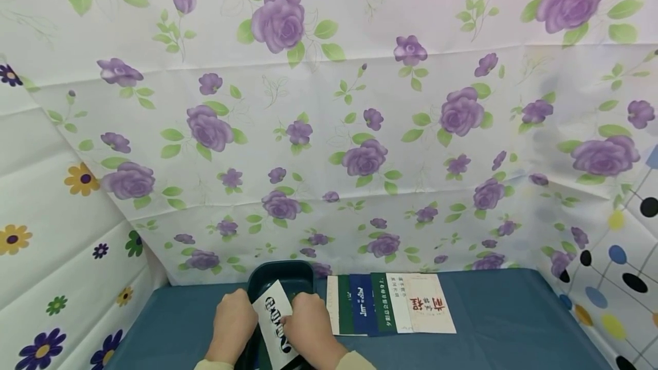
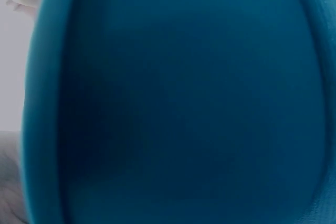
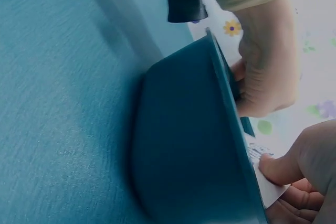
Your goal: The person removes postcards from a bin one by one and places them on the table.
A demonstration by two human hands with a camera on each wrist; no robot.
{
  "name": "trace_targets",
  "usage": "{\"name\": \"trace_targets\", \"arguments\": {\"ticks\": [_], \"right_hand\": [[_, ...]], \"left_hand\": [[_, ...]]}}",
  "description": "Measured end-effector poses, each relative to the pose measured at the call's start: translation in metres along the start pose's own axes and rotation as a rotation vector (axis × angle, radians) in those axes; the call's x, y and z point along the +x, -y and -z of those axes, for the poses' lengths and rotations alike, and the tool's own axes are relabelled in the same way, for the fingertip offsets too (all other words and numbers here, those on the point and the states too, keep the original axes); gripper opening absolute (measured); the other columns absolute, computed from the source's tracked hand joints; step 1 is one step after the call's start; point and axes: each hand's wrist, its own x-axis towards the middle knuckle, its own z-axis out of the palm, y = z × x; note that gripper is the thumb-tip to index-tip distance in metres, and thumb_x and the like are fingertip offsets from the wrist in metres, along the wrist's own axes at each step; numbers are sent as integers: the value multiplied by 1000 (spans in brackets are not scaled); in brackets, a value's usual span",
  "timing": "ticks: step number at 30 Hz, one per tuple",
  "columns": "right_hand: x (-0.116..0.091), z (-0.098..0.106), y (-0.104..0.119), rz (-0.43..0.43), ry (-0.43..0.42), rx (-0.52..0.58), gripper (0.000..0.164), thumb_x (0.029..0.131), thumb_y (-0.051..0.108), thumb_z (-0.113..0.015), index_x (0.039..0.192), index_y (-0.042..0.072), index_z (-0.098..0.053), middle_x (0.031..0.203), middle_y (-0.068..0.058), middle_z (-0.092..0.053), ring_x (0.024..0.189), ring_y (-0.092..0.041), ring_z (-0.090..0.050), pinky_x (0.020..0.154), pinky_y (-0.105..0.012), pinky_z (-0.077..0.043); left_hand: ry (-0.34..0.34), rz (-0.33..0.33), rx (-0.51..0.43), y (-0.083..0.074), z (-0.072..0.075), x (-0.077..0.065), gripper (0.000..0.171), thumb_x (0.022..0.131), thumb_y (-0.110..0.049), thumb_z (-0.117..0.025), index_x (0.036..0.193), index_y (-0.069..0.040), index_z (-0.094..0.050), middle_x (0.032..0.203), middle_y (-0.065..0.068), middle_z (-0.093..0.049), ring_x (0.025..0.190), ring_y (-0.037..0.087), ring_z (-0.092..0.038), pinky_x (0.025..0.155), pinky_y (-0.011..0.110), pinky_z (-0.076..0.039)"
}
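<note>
Card (image 1: pixel 273 318), white with heavy black lettering, lies over the opening of the dark green bin (image 1: pixel 301 278), its long axis running roughly along the bin's length, far end leaning toward the bin's left side. The right hand (image 1: pixel 310 318), above the bin's right rim, pinches the card's right edge, thumb on the printed face and fingers folded behind. The left hand (image 1: pixel 233 321) sits at the bin's left side, close by the card's opposite edge, its fingers bent over the rim; whether they grip card or bin cannot be told. The right hand is clearly the nearer. Just right of the bin, an overlapping row of cards (image 1: pixel 389 304) lies on the tabletop (image 1: pixel 493 313). Farther right of it is bare tabletop; behind the bin, a floral cloth (image 1: pixel 319 113) limits room.
</note>
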Motion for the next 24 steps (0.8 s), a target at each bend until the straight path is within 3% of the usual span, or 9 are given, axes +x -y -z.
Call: {"name": "trace_targets", "arguments": {"ticks": [4, 9, 16, 21, 24], "right_hand": [[0, 3, -4, 8, -38, 94, 25, 77, 21, -73, 58, 16, -57, 46, 12, -44, 43, -2, -46, 40, -24, -38], [2, 11, -9, -26, -91, 99, 29, 78, 24, -73, 56, 18, -54, 44, 14, -42, 45, -3, -45, 41, -24, -34], [5, 27, -19, -30, -131, 135, 29, 78, 27, -73, 57, 18, -56, 48, 13, -45, 45, -4, -45, 41, -24, -32], [7, 45, -28, -28, -184, 136, 43, 79, 30, -73, 54, 17, -40, 45, 12, -27, 40, -5, -28, 40, -24, -21], [8, 58, -34, -14, -223, 141, 38, 79, 29, -73, 55, 18, -45, 45, 12, -33, 40, -5, -32, 39, -23, -23]], "left_hand": [[-22, -28, 0, 1, -1, 0, 3, 76, -1, -60, 75, 1, -59, 66, 12, -56, 58, 26, -58, 47, 38, -44], [-66, -81, -12, 5, -3, 0, 9, 74, 1, -56, 67, -3, -54, 61, 10, -52, 53, 24, -55, 45, 38, -41], [-25, -78, -15, 5, -3, 0, 4, 74, -1, -58, 70, -2, -56, 63, 11, -54, 56, 27, -56, 47, 41, -43], [-39, -92, -10, 4, -3, 0, 6, 73, 0, -58, 68, -3, -56, 62, 10, -54, 54, 26, -56, 46, 40, -43], [-44, -93, -7, 4, -2, 0, 7, 73, 0, -58, 68, -4, -55, 62, 10, -54, 55, 26, -56, 46, 39, -43]]}}
